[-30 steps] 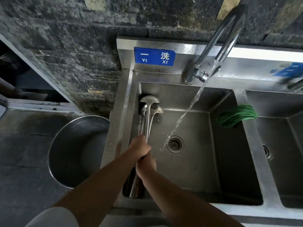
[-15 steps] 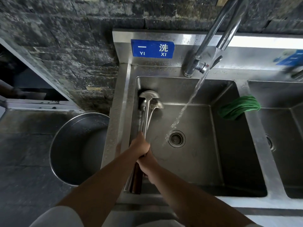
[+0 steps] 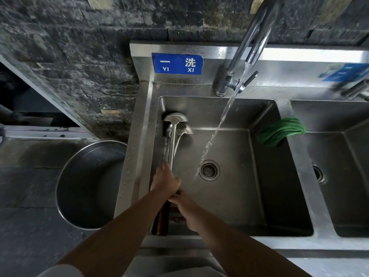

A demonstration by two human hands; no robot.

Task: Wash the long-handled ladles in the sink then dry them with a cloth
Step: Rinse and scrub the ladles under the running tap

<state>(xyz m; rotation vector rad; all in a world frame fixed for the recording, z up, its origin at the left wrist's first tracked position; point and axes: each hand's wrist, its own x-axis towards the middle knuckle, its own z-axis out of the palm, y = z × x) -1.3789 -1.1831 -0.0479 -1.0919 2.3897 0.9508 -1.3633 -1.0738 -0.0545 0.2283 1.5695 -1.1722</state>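
A bundle of long-handled steel ladles (image 3: 173,136) lies along the left side of the left sink basin (image 3: 235,196), bowls at the far wall, dark wooden handle ends (image 3: 162,220) near the front rim. My left hand (image 3: 164,181) grips the shafts midway. Just behind it, my right hand (image 3: 184,208) holds the handles closer to me. A green cloth (image 3: 281,131) hangs over the divider between the two basins. Water streams from the tap (image 3: 249,47) and lands near the drain (image 3: 209,170), right of the ladles.
A large round steel pot (image 3: 89,184) stands on the dark floor left of the sink. A second basin (image 3: 339,176) with its own drain lies to the right. A blue sign (image 3: 177,63) is on the steel backsplash, with a dark stone wall behind.
My right hand has slid back along the handles toward me and now sits apart from my left. The view has shifted slightly; the ladles stay in the basin's left side.
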